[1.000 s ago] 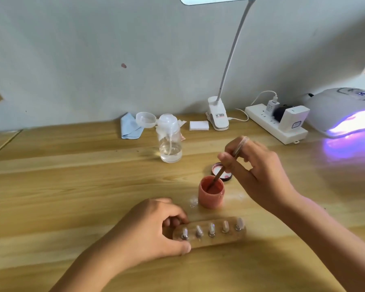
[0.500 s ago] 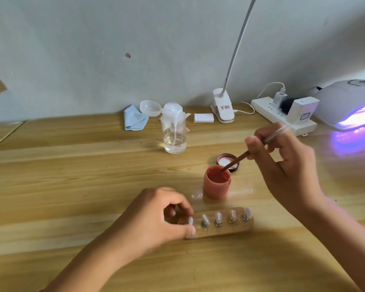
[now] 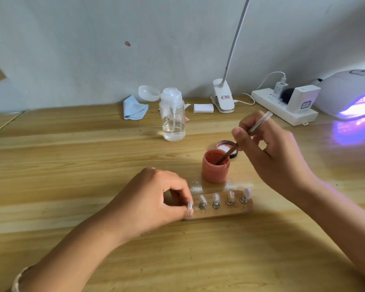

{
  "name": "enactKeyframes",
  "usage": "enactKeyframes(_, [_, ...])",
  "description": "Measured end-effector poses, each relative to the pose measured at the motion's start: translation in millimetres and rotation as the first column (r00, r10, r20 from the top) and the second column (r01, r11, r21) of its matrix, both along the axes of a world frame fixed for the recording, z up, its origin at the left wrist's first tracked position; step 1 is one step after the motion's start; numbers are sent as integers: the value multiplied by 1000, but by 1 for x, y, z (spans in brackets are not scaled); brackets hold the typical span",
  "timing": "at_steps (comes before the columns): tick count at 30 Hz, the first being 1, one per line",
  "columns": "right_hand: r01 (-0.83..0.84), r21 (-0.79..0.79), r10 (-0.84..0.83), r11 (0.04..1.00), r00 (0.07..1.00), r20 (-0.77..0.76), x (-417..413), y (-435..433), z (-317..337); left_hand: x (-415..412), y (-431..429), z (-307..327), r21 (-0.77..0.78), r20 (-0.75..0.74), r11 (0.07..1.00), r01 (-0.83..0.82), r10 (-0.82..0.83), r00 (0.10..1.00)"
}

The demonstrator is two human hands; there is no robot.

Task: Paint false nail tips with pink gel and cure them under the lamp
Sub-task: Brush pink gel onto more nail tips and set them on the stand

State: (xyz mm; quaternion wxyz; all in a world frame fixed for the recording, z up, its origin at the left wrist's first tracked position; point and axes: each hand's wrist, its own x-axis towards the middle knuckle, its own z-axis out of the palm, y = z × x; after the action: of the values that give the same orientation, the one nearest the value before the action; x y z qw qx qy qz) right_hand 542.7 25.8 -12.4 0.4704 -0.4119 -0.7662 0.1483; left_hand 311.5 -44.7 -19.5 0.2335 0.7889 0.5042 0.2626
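Two idle items sit far left by the wall: a folded pale-blue cloth (image 3: 135,108) and a clear plastic pump bottle (image 3: 173,123) with a little liquid at its bottom. Nearer, the left hand (image 3: 156,199) has its fingers curled, thumb and forefinger pinching the left end of the oblong wooden holder (image 3: 223,213) to steady it on the pale wooden table (image 3: 72,165). Five clear false nail tips (image 3: 215,198) stand upright on metal pegs along it — the leftmost partly hidden by the fingertips — and none shows any pink that I can make out. Just beyond the holder stands the small round pot of pink gel (image 3: 215,171), open, with its dark lid (image 3: 226,146) lying behind it. The right hand (image 3: 282,159) pinches a slim brush (image 3: 251,131) pen-fashion, its bristle end down inside the pot. Far right, the white domed curing lamp (image 3: 350,91) glows violet at the edge of view. By my reading the job is barely begun: the brush is being loaded, all five tips are left to coat, and curing comes after that.
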Motion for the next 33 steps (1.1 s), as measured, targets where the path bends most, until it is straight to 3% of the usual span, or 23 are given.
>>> enactKeyframes(5, [40, 15, -40, 999, 999, -29, 1, 2, -1, 0, -1, 3, -32, 27, 999, -7, 8, 1000])
enactKeyframes(9, [72, 15, -66, 997, 971, -230, 7, 9, 2, 0, -3, 6, 24, 11, 998, -61, 61, 998])
enactKeyframes(15, [-178, -127, 89, 976, 854, -513, 12, 16, 9, 1, -5, 6, -67, 224, 995, -74, 87, 971])
enactKeyframes(23, [-323, -206, 194, 924, 858, -476, 21, 16, 26, 5, -1, 4, -162, 444, 981, -108, 171, 880])
enactKeyframes(28, [-283, -70, 216, 956, 849, -482, 29, 9, 37, 9, -3, 5, -262, 550, 960, -100, 233, 802])
enactKeyframes(33, [-92, 110, 138, 990, 810, -570, 19, -17, 8, 14, -2, -2, -345, 608, 935, -86, 293, 738])
